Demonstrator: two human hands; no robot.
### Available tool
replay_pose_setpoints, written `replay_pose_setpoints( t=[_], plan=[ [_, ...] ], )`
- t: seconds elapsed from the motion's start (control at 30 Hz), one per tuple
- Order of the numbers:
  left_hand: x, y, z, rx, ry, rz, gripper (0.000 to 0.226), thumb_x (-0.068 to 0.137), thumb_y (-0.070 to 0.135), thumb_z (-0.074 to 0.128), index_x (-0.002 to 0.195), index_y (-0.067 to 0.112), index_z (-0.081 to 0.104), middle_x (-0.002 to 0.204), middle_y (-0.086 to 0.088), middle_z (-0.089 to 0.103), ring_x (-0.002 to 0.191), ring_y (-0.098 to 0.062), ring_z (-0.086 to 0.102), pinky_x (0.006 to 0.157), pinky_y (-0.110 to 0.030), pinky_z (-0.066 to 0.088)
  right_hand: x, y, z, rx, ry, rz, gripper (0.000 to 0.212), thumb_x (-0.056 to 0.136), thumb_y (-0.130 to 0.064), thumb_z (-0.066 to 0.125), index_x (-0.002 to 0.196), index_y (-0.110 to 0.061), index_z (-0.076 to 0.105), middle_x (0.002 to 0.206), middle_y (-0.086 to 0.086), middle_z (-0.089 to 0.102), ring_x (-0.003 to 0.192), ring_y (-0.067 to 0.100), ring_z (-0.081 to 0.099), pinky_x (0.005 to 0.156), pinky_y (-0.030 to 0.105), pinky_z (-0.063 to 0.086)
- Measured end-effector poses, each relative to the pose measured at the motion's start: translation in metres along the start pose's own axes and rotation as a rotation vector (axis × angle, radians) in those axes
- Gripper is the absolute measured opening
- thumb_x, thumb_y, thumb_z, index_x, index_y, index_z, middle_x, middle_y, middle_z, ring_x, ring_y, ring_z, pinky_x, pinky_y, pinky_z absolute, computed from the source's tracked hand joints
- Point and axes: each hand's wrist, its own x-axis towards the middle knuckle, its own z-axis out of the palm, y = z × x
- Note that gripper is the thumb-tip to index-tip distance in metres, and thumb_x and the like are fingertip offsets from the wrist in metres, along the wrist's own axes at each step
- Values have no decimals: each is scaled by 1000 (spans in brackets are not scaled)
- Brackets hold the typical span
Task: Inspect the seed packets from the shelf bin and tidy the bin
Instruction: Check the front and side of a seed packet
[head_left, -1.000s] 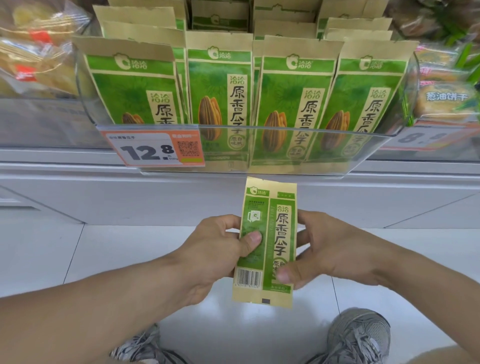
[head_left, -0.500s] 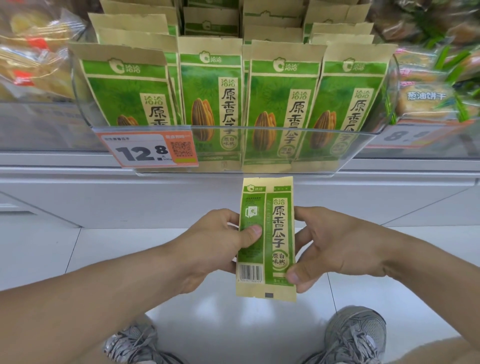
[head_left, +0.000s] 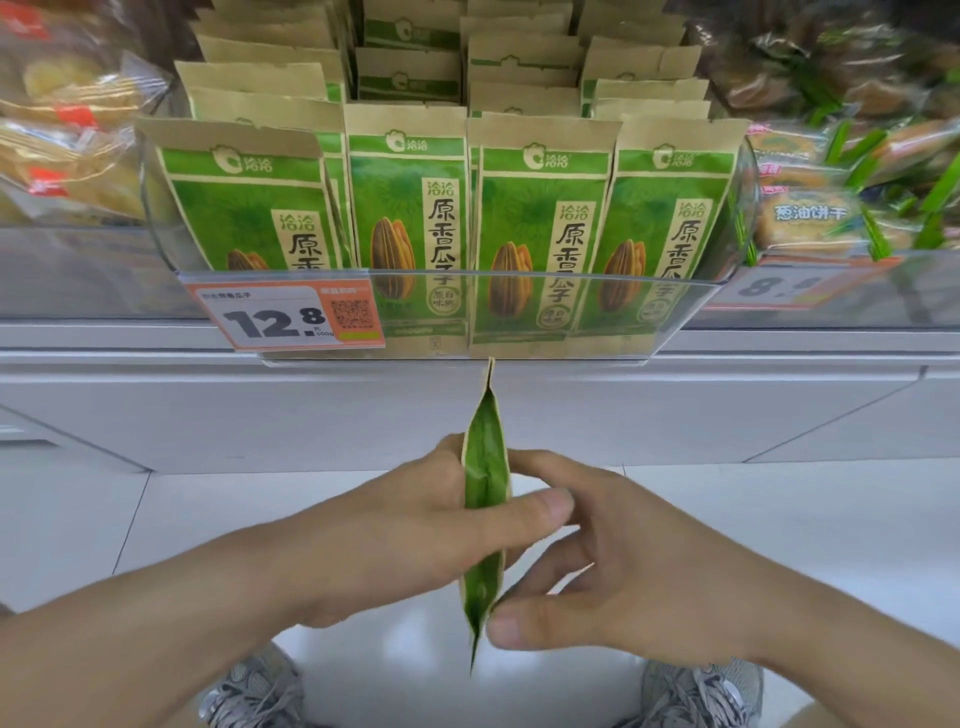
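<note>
A green and tan seed packet stands edge-on to me below the shelf, showing only its narrow green side. My left hand grips it from the left, thumb laid across its side. My right hand holds its right face, thumb at the lower edge, fingers behind. Above, the clear plastic shelf bin holds several rows of matching packets standing upright, the leftmost front one leaning left.
An orange price tag reading 12.8 hangs on the bin's front left. Bagged snacks fill the neighbouring bin on the left, biscuit packs the right one. A white shelf base and tiled floor lie below; my grey shoes show at the bottom.
The packet has turned from showing its printed back face to edge-on. My left thumb has slid across its side, and my right hand has shifted to its right face.
</note>
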Motion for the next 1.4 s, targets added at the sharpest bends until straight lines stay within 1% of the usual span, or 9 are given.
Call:
replay_pose_setpoints(
  t=[0.17, 0.3, 0.4, 0.57, 0.77, 0.97, 1.07, 1.17, 1.4],
  plan=[
    [1, 4, -17, 178, -12, 96, 14, 82, 30, 58, 95, 32, 63, 93, -9, 62, 89, -23, 63, 94, -57, 52, 9, 2, -5, -76, 296, -69, 65, 81, -17, 85, 129, -47, 53, 111, -6, 65, 91, 9, 73, 80, 35, 62],
    [-9, 11, -37, 253, -88, 213, 33, 98, 10, 58, 123, 32, 62, 114, 15, 73, 107, -7, 69, 92, -28, 54, 13, -3, -25, 50, 485, -128, 87, 66, -25, 96, 136, -47, 50, 123, -14, 63, 104, 7, 70, 84, 44, 62],
    [-15, 17, -53, 299, 53, 317, 32, 98, 3, 60, 119, 27, 64, 110, 20, 74, 104, 1, 69, 89, -18, 53, 9, -16, -34, 90, 376, -241, 65, 70, -19, 94, 126, -37, 66, 123, -8, 70, 112, 15, 69, 90, 50, 60],
    [-23, 29, -66, 506, 386, 664, 28, 88, 18, 66, 110, 36, 68, 96, 26, 74, 95, 4, 70, 88, -28, 55, 3, -43, -29, -59, 443, -563, 41, 73, -22, 85, 107, -42, 75, 100, -8, 78, 90, 18, 75, 79, 27, 60],
    [-25, 38, -77, 506, 741, 1049, 19, 81, 23, 75, 100, 22, 79, 89, 20, 76, 83, 7, 70, 74, -8, 52, 6, -69, -22, -254, 678, -914, 34, 81, -37, 80, 110, -50, 69, 102, -19, 74, 90, 6, 73, 78, 15, 56],
    [-26, 35, -107, 742, 959, 938, 54, 89, 52, 61, 133, 21, 57, 131, 11, 55, 131, -4, 44, 113, -14, 27, 14, -107, -30, -197, 854, -1182, 32, 86, -31, 79, 111, -38, 61, 104, -22, 71, 96, 5, 71, 82, 16, 55],
    [-21, 30, -118, 773, 990, 866, 49, 94, 37, 65, 138, 18, 51, 138, 5, 50, 139, -8, 34, 117, -10, 12, 18, -127, -33, -170, 823, -1138, 39, 79, -17, 81, 106, -36, 62, 101, -15, 73, 95, 7, 72, 78, 17, 56],
    [-15, 26, -119, 839, 989, 853, 45, 96, 21, 53, 140, 13, 50, 142, 0, 50, 145, -16, 30, 124, -28, 14, 36, -139, -39, -223, 735, -977, 38, 79, -14, 81, 104, -38, 65, 102, -10, 74, 97, 10, 73, 80, 27, 61],
    [-8, 26, -115, 921, 973, 815, 56, 93, 33, 48, 144, 12, 42, 145, -3, 46, 147, -23, 28, 124, -40, 10, 66, -133, -47, -406, 727, -738, 34, 79, -25, 85, 105, -34, 64, 100, -18, 74, 95, 7, 72, 79, 40, 63]
  ],
)
